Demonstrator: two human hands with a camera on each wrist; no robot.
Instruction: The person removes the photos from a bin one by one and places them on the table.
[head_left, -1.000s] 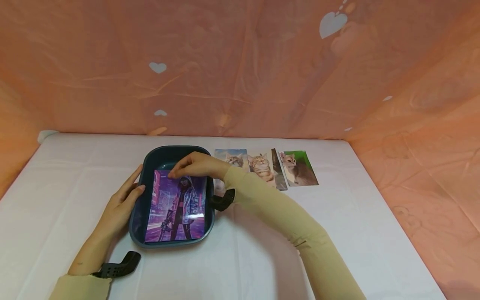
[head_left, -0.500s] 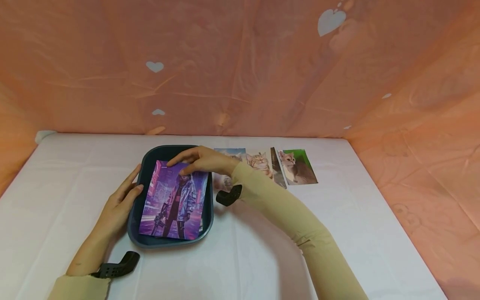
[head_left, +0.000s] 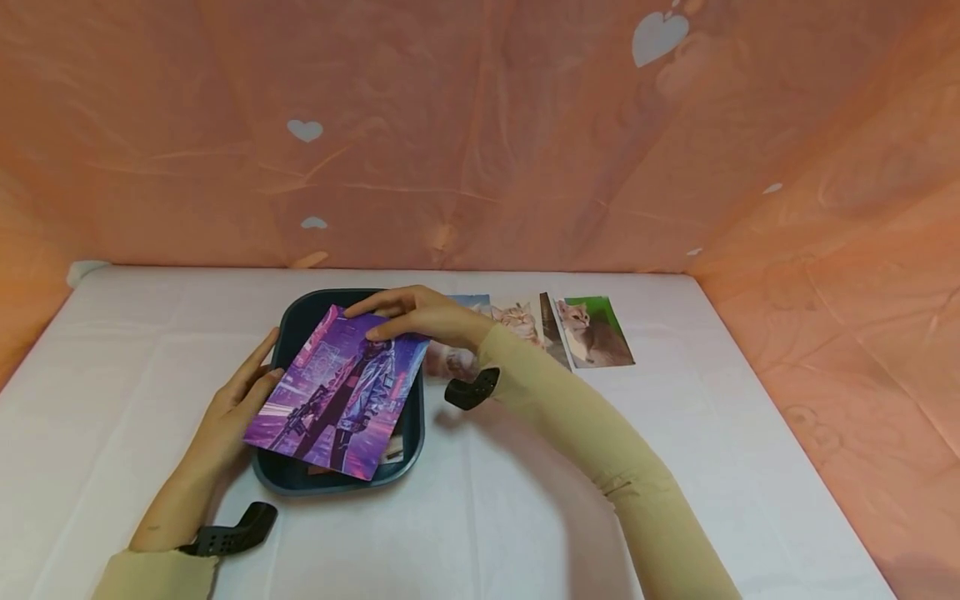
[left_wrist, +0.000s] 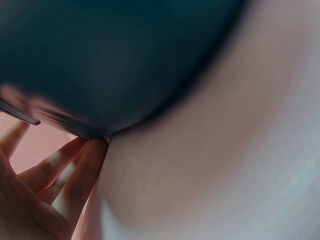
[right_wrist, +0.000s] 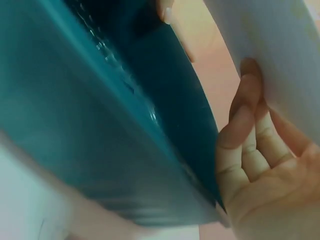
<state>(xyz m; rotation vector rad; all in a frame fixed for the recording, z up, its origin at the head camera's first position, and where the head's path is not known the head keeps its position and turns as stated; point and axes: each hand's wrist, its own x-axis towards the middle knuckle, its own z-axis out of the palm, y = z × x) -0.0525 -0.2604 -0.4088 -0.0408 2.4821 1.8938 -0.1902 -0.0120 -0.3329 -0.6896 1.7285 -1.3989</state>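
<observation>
Orange sheeting (head_left: pixel 480 125) printed with pale hearts (head_left: pixel 660 38) rises behind a white-covered table (head_left: pixel 540 517), on which a dark teal tray (head_left: pixel 415 417) rests. Just above the tray, a person's right hand (head_left: pixel 420 315) pinches the far edge of a purple picture card (head_left: pixel 341 392); thumb and fingers are narrowed onto the card, and the right wrist view shows fingers bent against its pale back. Gripping only that edge probably leaves most of the printed figure uncovered and the card easy to turn. The purple picture card slants across the tray, one near corner reaching past the tray's left rim; whether that corner touches the rim cannot be told. At the tray's left side, the left hand (head_left: pixel 236 408) lies with thumb and fingers spread, the fingers fairly straight against the outer wall and the thumb at the rim, apparently to keep the tray from sliding. Inside the tray, beneath the purple picture card, edges of other cards (head_left: pixel 393 450) show, mostly hidden; the tray seems to keep them together. Right of the tray lies a row of cat pictures (head_left: pixel 519 323), face up, the nearest partly behind the right hand, perhaps laid side by side so each can be seen. Close to the tray, black devices (head_left: pixel 247 533) sit at both wrists, beside tan sleeves (head_left: pixel 161 575).
</observation>
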